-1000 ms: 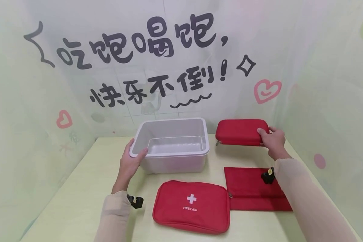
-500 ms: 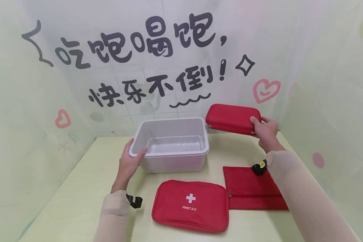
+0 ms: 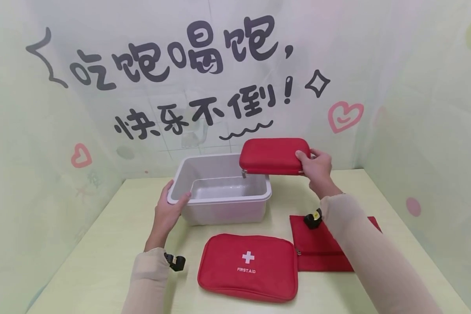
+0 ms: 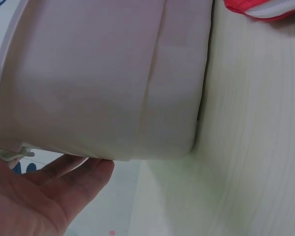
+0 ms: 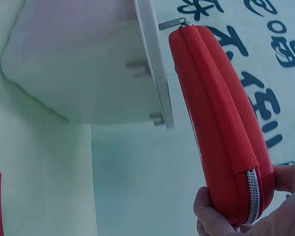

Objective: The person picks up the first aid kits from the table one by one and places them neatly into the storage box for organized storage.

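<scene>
My right hand (image 3: pixel 318 169) grips a red zippered hard case (image 3: pixel 274 156) by its right end, thumb on top and fingers beneath. In the head view the case overlaps the right back corner of a pale plastic bin (image 3: pixel 223 213); in the right wrist view the case (image 5: pixel 218 123) is beside the bin's rim (image 5: pixel 157 69), its zipper pull hanging from the far end. My left hand (image 3: pixel 168 213) holds the bin's left front rim, thumb over the edge. In the left wrist view the fingers (image 4: pixel 83 179) lie along the bin's outer side (image 4: pixel 103 88).
A red pouch marked FIRST AID (image 3: pixel 247 279) lies in front of the bin. To its right is a flat red zippered pouch (image 3: pixel 318 248), partly covered by the right sleeve. A printed curtain wall (image 3: pixel 204 109) stands behind the pale wooden table (image 3: pixel 110 244).
My right hand has lifted the red case off the right side and carried it leftward to the bin's right end. The left hand has stayed on the rim.
</scene>
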Tool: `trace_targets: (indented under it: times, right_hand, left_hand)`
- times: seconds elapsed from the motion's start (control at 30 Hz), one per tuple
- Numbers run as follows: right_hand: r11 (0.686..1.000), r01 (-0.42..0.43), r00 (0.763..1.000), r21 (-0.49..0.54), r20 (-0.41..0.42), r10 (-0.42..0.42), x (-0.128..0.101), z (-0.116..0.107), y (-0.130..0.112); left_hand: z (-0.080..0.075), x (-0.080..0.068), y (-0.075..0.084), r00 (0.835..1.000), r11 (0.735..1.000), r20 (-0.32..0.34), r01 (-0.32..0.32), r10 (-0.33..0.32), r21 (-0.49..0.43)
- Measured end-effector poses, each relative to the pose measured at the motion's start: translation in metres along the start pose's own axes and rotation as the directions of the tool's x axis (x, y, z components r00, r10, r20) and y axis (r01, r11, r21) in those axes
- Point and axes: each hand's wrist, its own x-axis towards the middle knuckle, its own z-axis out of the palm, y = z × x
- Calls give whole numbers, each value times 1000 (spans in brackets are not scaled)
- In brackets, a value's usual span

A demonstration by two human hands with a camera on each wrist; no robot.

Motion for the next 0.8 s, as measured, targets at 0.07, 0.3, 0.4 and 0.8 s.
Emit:
trace_targets:
  times: [0.07, 0.3, 0.4, 0.8]
  right_hand:
    - [1000, 13, 1000, 3, 14, -13, -4, 9, 0]
    - [1000, 5, 999, -21, 37, -4, -16, 34, 0]
    - [1000, 4, 999, -22, 38, -3, -18, 42, 0]
    - [999, 6, 998, -41, 63, -4, -29, 68, 0]
  left_hand:
    - [0, -1, 0, 1000, 1000, -1, 2, -2, -6]
    - [1, -3, 0, 1000, 1000, 3, 11, -11, -22]
    - [2, -3, -1, 1000, 1000, 5, 7, -7, -25]
    - [2, -1, -1, 1000, 1000, -8, -5, 5, -5]
